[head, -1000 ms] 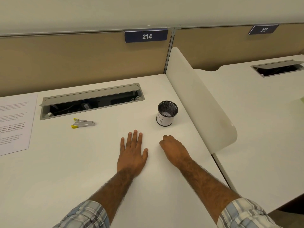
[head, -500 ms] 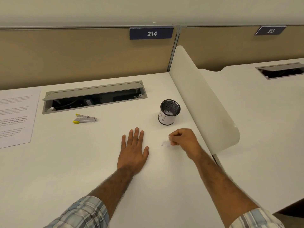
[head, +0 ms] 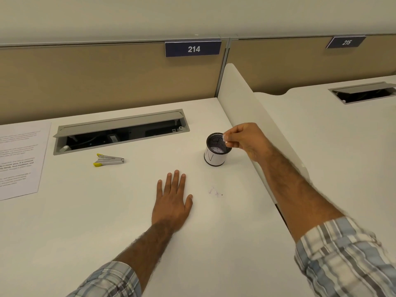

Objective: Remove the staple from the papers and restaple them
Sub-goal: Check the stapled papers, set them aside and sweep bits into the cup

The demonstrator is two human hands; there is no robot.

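Pinching small white scrap [head: 225, 138], right hand [head: 246, 139] over cup [head: 216, 150]; left hand [head: 172, 202] flat, open; papers [head: 19, 159] far left.

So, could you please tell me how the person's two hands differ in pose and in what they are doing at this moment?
The left hand lies flat on the desk, palm down and fingers spread, while the right hand is raised over the mesh cup. The left hand holds nothing; the right hand pinches a small pale scrap between its fingertips. The left hand is well short of the cup; the right hand is at its rim. Both come from plaid sleeves.
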